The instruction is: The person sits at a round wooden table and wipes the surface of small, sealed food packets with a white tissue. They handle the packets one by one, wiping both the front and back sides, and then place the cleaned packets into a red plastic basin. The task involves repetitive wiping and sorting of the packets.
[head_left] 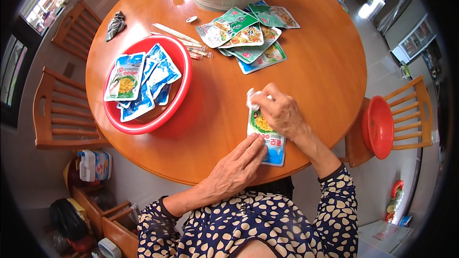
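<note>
Blue pouch under left hand; right holds wad.

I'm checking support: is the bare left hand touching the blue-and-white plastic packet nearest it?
Touching; head view shows the left hand resting its fingers on the packet.

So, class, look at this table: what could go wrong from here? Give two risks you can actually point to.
First, the packet under the left hand lies near the table edge; it might slip off if that hand eases while the right hand moves the white cloth or tissue. Second, packets are heaped in the red basin, and the top packet appears to overlap the rim, so it could slide out.
</note>
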Demonstrator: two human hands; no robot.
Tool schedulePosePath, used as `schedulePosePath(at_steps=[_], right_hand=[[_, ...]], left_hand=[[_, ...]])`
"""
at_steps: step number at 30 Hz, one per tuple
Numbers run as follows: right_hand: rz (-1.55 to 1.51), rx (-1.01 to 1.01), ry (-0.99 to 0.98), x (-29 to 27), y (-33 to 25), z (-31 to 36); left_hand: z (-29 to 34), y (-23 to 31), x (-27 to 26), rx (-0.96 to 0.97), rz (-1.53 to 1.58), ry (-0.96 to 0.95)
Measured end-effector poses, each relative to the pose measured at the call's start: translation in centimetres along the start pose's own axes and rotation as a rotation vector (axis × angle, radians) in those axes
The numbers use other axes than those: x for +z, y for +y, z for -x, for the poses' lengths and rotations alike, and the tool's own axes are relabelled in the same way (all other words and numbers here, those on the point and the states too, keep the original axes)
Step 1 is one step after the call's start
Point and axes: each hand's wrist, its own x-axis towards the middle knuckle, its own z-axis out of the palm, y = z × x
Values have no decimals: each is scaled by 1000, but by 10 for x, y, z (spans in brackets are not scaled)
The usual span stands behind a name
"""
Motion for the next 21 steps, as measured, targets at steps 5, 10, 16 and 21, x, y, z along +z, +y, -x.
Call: schedulePosePath(at_steps=[5,10,16,21], right_hand=[[-84,93,192,-17,13,12],[-293,-101,-72,-19,-21,43],[-81,-202,-49,-11,4,36],[38,-139,33,-6,1,23]], left_hand=[[-1,-2,3,-6,16,-13],[4,-2,5,-11,5,-27],[2,-1,4,6,-15,-26],[-2,1,1,3,-44,-16]])
